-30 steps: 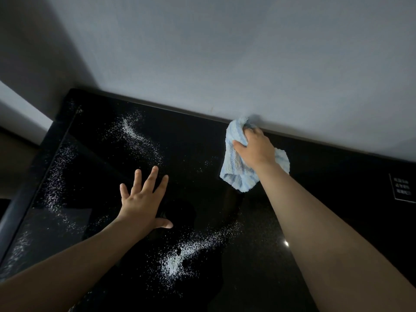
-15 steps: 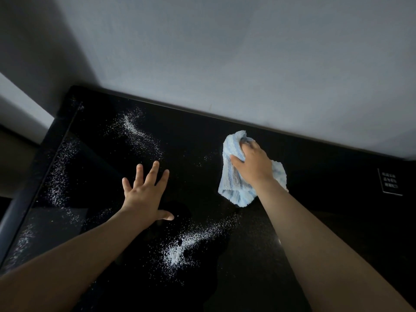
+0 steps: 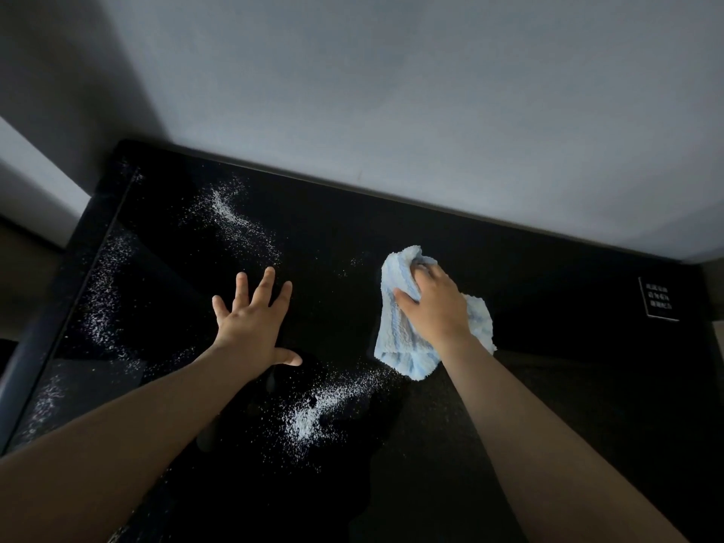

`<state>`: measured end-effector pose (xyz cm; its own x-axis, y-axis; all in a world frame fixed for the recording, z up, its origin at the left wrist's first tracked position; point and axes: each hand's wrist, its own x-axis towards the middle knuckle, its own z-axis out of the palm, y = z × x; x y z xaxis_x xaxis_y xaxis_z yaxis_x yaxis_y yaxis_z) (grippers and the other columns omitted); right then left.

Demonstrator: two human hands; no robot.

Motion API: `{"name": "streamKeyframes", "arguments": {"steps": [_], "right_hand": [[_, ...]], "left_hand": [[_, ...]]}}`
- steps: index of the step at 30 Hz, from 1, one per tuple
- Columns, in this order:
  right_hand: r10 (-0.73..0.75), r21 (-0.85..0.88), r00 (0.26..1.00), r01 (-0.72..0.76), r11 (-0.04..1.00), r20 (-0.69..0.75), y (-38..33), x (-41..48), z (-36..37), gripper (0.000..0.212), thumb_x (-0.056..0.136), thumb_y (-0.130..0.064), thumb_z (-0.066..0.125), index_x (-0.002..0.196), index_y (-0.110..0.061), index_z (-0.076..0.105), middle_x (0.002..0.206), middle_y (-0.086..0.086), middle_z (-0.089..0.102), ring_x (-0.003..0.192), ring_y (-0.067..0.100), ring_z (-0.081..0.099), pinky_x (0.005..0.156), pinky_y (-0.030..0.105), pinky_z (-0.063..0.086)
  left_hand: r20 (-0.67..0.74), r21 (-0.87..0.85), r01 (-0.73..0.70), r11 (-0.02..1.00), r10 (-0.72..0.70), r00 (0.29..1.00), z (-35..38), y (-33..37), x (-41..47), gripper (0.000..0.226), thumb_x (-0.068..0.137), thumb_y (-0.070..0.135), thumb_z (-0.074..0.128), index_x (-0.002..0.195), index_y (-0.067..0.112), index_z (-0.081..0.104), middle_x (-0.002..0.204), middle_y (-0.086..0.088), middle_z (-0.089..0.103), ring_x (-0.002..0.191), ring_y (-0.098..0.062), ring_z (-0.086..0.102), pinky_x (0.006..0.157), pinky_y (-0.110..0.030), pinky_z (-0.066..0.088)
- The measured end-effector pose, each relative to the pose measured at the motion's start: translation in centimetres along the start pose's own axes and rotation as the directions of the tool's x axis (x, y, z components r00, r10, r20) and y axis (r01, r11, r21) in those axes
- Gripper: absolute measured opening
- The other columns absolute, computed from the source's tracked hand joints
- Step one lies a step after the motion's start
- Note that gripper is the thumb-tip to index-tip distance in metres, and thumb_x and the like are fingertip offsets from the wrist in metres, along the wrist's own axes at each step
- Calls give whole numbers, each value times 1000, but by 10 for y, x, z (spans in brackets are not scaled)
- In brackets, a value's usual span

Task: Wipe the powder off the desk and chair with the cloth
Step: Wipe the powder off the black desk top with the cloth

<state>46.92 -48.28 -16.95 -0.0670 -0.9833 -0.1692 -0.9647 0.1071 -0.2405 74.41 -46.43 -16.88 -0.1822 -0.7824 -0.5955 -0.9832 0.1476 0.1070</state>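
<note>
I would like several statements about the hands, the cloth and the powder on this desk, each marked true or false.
1. The right hand grips the light blue cloth on the desk. True.
2. The left hand holds a second cloth. False: it lies flat on the desk, fingers spread, holding nothing.
3. A powder patch lies between the two forearms. True.
4. The desk's left side is free of powder. False: powder streaks lie there.

One label [image 3: 660,299] lies flat at the far right of the bench [image 3: 333,244]. It is a dark rectangle with a thin white border and carries three short lines of white characters. The characters are too small and blurred to read.
</note>
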Motion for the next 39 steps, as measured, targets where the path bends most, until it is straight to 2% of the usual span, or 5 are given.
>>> {"name": "streamKeyframes", "arguments": {"steps": [4,19,39], "right_hand": [[10,16,1000,-10,1000,6,0,-13,3,52,91,-44,57,135,-18,51,136,1,50,120,24,50,96,36,45],[8,30,999,-7,1000,-41,0,-58,14,49,87,-41,63,128,-14,58,128,1,56,111,22,55,88,35,48],[-3,52,999,6,999,-45,-2,-113,23,49,87,-40,63,128,-13,58,130,2,56,119,21,53,96,40,48]], "left_hand": [[-2,9,-4,1000,4,1000,0,0,-1,124,66,73,65,151,25,-12,156,-5,-26,143,-41,-17,113,-65,12],[4,3,-1,1000,1,1000,-1,0,0,125,66,72,66,151,26,-12,156,-3,-26,143,-40,-18,112,-64,12],[-15,33,-2,999,3,1000,3,-3,1,126,63,75,65,151,28,-11,157,-3,-24,144,-40,-16,112,-64,13]]}}
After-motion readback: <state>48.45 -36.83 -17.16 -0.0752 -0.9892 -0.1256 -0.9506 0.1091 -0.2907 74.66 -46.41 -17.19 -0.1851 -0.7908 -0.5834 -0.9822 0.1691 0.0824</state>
